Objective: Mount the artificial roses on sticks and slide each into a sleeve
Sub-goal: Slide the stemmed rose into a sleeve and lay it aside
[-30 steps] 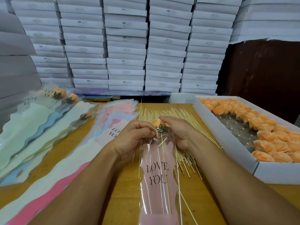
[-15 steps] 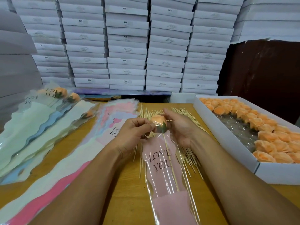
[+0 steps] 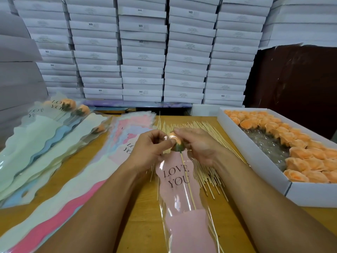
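The orange rose point(image 3: 175, 141) sits on a thin stick point(image 3: 187, 181) at the far, open end of a pink sleeve point(image 3: 182, 198) printed "LOVE YOU", above the middle of the desk point(image 3: 138, 207). The left hand point(image 3: 149, 152) pinches the clear sleeve edge beside the rose; the right hand point(image 3: 198, 145) has its grip curled around the rose head. Loose sticks point(image 3: 206, 141) lie under them. Right is a white box point(image 3: 255, 161) of roses, left a pile of empty sleeves point(image 3: 54, 152).
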Available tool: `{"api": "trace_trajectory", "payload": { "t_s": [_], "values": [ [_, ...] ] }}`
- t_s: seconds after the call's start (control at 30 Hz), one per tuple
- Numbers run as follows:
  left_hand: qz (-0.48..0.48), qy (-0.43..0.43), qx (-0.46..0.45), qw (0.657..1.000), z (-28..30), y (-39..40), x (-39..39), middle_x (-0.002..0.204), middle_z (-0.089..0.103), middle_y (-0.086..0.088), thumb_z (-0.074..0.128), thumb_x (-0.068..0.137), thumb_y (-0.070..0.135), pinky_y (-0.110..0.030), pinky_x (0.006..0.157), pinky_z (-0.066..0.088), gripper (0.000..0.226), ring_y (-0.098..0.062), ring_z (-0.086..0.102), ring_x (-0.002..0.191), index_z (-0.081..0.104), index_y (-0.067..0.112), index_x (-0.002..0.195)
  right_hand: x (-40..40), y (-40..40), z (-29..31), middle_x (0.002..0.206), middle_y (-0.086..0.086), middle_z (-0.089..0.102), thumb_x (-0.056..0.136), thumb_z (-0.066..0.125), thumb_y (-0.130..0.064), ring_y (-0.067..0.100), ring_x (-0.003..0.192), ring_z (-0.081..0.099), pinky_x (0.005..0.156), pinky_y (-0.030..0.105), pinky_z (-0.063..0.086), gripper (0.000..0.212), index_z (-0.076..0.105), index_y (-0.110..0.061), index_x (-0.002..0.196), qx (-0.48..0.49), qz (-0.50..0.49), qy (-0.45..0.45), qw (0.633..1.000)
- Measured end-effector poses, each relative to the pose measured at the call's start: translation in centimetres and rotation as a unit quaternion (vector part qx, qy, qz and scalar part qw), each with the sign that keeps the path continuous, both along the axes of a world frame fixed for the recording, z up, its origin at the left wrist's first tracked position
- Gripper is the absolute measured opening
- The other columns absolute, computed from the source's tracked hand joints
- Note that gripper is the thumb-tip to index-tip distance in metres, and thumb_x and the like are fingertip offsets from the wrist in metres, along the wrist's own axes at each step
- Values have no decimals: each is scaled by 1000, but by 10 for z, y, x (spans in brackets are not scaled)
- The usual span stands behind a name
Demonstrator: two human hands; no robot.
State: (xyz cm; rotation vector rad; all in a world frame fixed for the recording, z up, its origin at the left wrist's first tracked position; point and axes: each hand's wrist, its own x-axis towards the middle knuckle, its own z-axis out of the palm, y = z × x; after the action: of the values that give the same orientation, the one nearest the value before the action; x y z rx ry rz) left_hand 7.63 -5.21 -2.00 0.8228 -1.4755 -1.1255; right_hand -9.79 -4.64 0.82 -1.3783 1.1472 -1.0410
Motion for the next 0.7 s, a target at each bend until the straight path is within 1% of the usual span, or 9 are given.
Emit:
{"api": "trace_trajectory", "payload": {
  "t_s": [0.07,0.13,0.2,0.33,0.43,0.47,0.53,0.6,0.7],
  "values": [
    [-3,-15,-20,1000,-1,-1,1,64,57,-1,72,90,14,-22,51,41,19,-13,49,58,61,9,76,1,-1,-2,86,2,75,90,73,-31,14,74,69,69,36,57,15,75,-19,99,-20,-7,-35,999],
    [-8,-49,-37,998,0,-1,2,62,57,4,67,95,17,-19,53,41,22,-9,49,56,60,11,75,1,-2,-3,92,6,75,88,74,-24,22,83,68,88,50,55,14,76,-19,101,-30,-11,-63,998],
    [-9,-63,-36,997,0,-1,2,65,59,2,64,97,20,-21,58,45,24,-11,54,59,59,13,75,1,1,-1,91,7,74,91,71,-25,21,79,68,84,47,54,13,77,-17,101,-32,-1,-62,998],
    [-3,-73,-41,996,1,0,2,69,55,-1,63,97,28,-29,61,42,27,-13,49,64,56,13,76,1,7,5,90,6,73,98,61,-39,17,74,67,62,28,50,26,75,-18,102,-24,9,-27,999],
    [2,-50,-46,998,4,1,2,84,55,-27,65,92,34,-53,71,47,28,-37,51,73,56,11,77,2,9,6,86,4,72,100,56,-41,18,78,66,71,35,50,30,75,-19,93,-28,20,-16,999],
    [7,-45,-46,998,5,2,2,90,56,-32,66,91,37,-62,77,49,30,-46,54,79,57,12,78,3,9,6,83,3,72,101,55,-42,17,79,67,74,36,51,32,76,-20,88,-28,24,-16,999],
    [14,-38,-41,998,7,5,1,95,59,-33,67,86,44,-70,82,48,34,-54,57,88,58,12,78,4,9,6,80,-1,72,100,56,-44,16,80,66,74,36,51,36,74,-20,80,-19,24,-11,999],
    [22,-35,-41,998,6,4,1,89,62,-26,68,85,47,-65,77,51,34,-51,58,82,59,15,76,5,9,6,79,-2,71,98,58,-48,17,82,64,71,34,50,41,74,-20,74,-9,21,-1,1000],
    [32,-47,-61,997,4,0,1,70,57,-5,69,89,38,-41,65,43,31,-23,52,65,59,11,77,6,8,6,80,-2,72,97,57,-52,17,85,60,66,31,50,48,76,-24,63,-5,30,5,1000]
  ]
}}
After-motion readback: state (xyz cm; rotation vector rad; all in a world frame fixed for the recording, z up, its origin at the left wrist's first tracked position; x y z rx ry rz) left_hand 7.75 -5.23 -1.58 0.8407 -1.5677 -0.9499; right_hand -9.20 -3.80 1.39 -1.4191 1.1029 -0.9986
